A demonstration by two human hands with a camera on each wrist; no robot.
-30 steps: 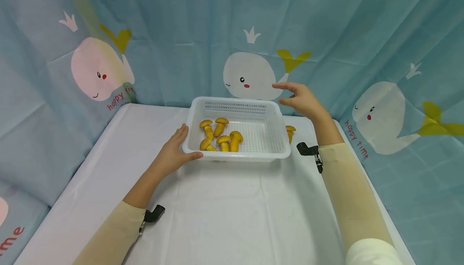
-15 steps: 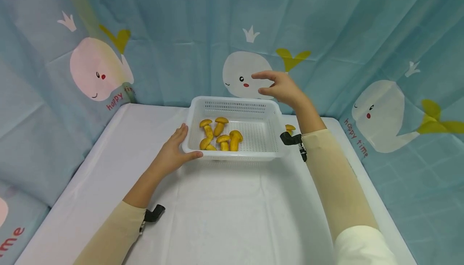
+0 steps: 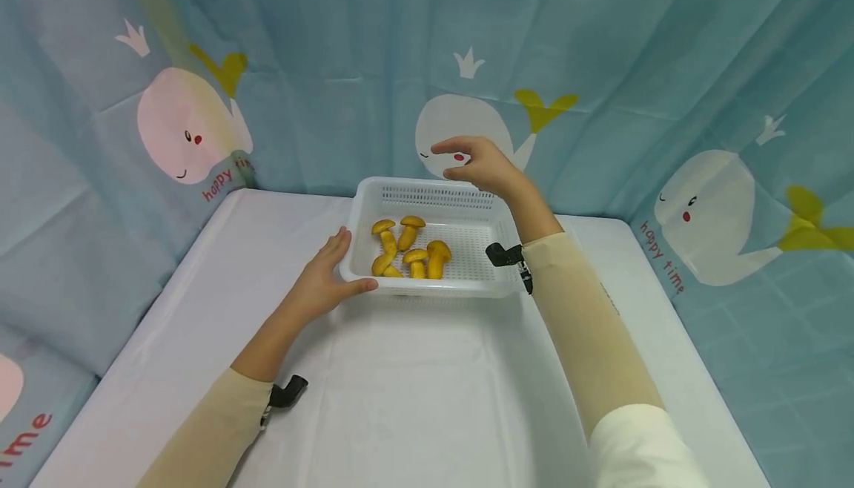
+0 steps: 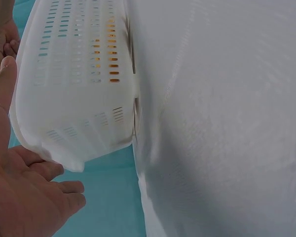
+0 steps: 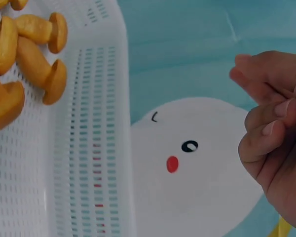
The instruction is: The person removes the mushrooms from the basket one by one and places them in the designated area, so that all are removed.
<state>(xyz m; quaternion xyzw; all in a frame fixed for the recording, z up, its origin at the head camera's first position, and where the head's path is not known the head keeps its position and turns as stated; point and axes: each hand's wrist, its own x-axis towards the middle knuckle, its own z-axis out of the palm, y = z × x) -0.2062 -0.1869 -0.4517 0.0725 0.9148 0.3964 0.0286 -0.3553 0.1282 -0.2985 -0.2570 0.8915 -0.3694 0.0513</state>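
A white perforated plastic basket (image 3: 440, 289) stands on the table with several yellow mushrooms (image 3: 438, 258) lying in its left half. My left hand (image 3: 322, 274) rests at the basket's left front corner, thumb along the front rim and fingers spread along the left side. In the left wrist view those fingers are extended and relaxed against the outside wall. Past the far rim, my right hand (image 3: 485, 167) hovers with index finger and thumb apart and nothing between them. Its other fingers are loosely curled in the right wrist view.
White cloth covers the table (image 3: 414, 399). Close behind the basket hangs a blue curtain (image 3: 360, 132) printed with whales, which also encloses both sides. A black wrist camera (image 3: 505, 254) on the right arm overlaps the basket's right side.
My right hand has moved left along the basket's far side. A mushroom seen earlier on the table right of the basket is now hidden by the right arm. The left hand keeps its place.
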